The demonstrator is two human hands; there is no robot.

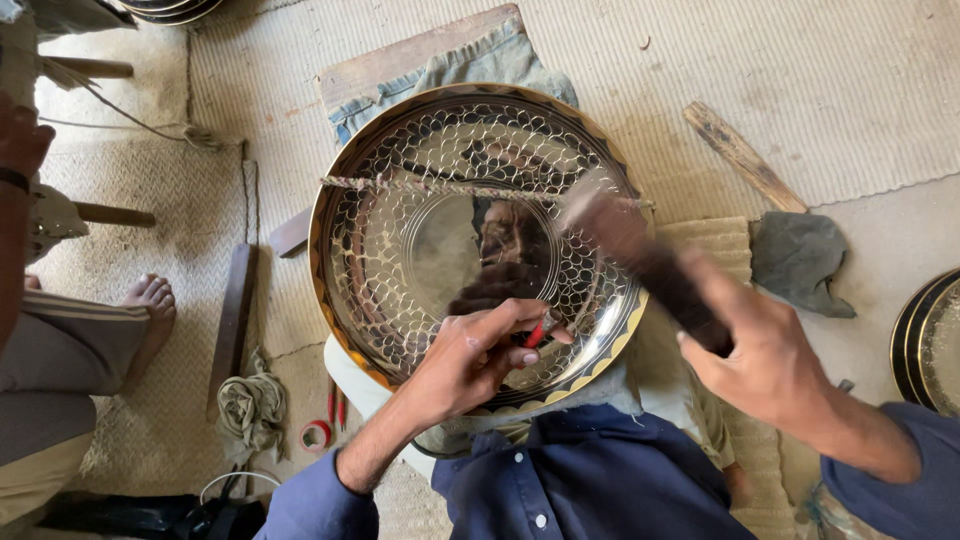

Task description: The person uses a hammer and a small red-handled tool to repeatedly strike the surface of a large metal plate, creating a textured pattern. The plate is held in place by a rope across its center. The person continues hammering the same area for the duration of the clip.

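Fingers of the left hand [478, 350] are pressed together in a pinch around a small red-handled chisel [540, 330], its tip resting on the patterned band of the brass tray [400, 250], on the side nearest the person. Fingers of the right hand [765, 360] are wrapped tight around the handle of a dark mallet [640, 255], which is raised above the tray's right half and blurred.

The tray lies flat over a folded blue cloth [470, 65] and a wooden board [400, 55], on the matted floor directly in front of the person's lap. A twisted cord [440, 187] runs across its upper part. Its flat centre is plain and mirror-bright; a net pattern fills the ring about it, with a dark scalloped border at the rim.

Judgement: the step in hand is chasing the pattern, tool set and mallet lifted. The next stroke calls for the tool to be held steady on its line and struck squarely on its head; a glancing blow could mar the polished surface.

Also noted: a wooden stick [745, 157] and grey rag [800, 260] to the right, more trays [925, 345] at the right edge, red tape roll [317, 435] lower left, another person's bare foot [150, 300] at left.
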